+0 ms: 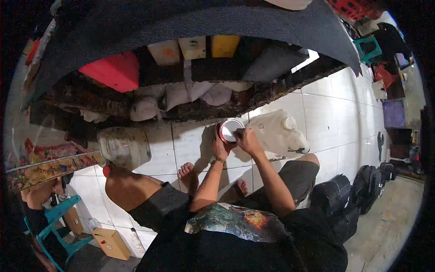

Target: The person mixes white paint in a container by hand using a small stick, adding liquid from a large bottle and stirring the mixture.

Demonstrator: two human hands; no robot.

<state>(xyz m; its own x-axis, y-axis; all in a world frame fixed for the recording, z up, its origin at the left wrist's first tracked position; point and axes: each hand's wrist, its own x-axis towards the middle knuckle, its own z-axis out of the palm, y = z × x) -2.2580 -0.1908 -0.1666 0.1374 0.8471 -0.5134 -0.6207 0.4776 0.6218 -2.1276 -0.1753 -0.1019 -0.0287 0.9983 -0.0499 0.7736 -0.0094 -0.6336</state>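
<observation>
White floor tiles (324, 122) run below a black-covered bench (199, 25); under its top, at twelve o'clock from the hands, sit a yellow block (225, 46) and a pale box (192, 48) with dark marks too small to read. Near the middle is a red-rimmed can (230, 128): the left hand (220, 146) wraps its side, while the right hand (247, 140) curls at the rim's four o'clock, whether pinching it I cannot tell. A translucent jerrycan (272, 131) is at three o'clock, a clear container (124, 147) toward nine. At half past seven, a cardboard box (111, 245) bears a small, illegible label (103, 242).
</observation>
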